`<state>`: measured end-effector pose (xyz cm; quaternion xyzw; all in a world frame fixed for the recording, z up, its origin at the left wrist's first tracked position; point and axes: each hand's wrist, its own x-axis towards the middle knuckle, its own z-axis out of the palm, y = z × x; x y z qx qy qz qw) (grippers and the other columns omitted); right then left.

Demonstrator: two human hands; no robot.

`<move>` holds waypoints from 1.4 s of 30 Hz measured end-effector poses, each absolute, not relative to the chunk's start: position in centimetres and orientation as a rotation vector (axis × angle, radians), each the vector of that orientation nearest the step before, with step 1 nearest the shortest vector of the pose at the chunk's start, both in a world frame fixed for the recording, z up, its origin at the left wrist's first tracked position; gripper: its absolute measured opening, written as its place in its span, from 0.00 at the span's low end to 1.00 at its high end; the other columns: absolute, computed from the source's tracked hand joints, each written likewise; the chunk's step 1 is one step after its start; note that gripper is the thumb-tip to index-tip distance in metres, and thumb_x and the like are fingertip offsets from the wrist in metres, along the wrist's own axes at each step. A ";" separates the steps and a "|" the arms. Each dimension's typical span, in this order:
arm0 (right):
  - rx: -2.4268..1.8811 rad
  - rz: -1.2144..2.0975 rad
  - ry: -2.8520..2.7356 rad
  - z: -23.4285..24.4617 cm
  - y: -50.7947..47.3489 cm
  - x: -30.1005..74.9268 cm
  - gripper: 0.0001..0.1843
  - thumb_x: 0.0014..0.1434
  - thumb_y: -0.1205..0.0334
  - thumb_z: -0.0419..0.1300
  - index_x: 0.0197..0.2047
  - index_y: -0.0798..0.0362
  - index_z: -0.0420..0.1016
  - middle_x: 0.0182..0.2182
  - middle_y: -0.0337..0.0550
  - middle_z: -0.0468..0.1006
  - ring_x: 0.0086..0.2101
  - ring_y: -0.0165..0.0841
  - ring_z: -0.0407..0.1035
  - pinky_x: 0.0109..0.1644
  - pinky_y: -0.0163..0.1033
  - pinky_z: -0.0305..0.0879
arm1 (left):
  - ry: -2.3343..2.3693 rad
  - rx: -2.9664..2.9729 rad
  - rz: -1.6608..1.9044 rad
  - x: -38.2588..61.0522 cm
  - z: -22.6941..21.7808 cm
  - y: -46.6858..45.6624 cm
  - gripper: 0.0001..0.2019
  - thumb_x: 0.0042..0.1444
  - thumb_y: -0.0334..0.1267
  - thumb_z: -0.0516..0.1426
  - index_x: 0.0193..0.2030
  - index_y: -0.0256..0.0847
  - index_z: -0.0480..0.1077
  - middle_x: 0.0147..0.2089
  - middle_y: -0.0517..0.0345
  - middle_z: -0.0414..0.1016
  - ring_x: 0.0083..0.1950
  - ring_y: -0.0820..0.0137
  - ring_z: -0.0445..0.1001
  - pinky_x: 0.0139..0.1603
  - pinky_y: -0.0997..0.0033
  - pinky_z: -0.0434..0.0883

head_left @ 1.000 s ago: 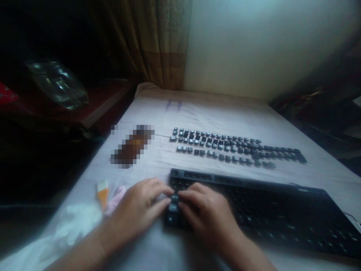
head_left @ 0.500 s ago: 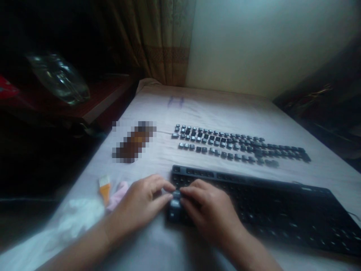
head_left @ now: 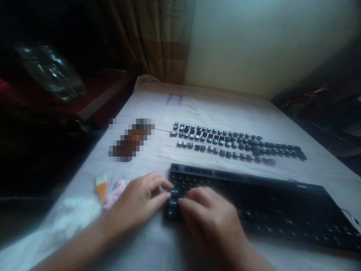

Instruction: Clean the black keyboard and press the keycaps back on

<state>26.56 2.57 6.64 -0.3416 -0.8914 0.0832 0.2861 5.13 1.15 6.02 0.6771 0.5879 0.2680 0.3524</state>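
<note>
A black keyboard (head_left: 270,203) lies at an angle on the cloth-covered surface, many of its key positions bare. A few wide keycaps (head_left: 172,203) sit in its left end. My left hand (head_left: 148,192) rests against that left edge, thumb and forefinger bent onto the keyboard beside a wide keycap. Over the lower left keys is my right hand (head_left: 211,210), its fingers curled and closed, thumb and forefinger tips close to the wide keycaps. Whether a small part is between the right fingers is hidden. Loose keycaps (head_left: 217,139) lie in rows beyond the keyboard.
An orange-handled brush (head_left: 100,188) lies left, next to a pink cloth (head_left: 114,195) and a pale cloth (head_left: 70,214). Farther back is a pixelated brown object (head_left: 128,143). A dark red wooden table (head_left: 98,94) holds a clear glass-like object (head_left: 53,73).
My right hand has drawn slightly down and away from the upper wide keycap, so the wide keycaps show more. My left hand stays at the keyboard edge. The whole view has shifted slightly.
</note>
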 end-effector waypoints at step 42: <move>-0.944 0.127 -2.436 6.0 2.5 26.2 0.10 0.58 0.73 0.60 0.39 0.51 0.79 0.33 0.41 0.78 0.33 0.37 0.65 0.36 0.41 0.55 | 1.547 1.710 0.589 5.4 6.7 1.7 0.05 0.56 0.35 0.58 0.36 0.46 0.76 0.38 0.65 0.77 0.42 0.70 0.74 0.45 0.73 0.67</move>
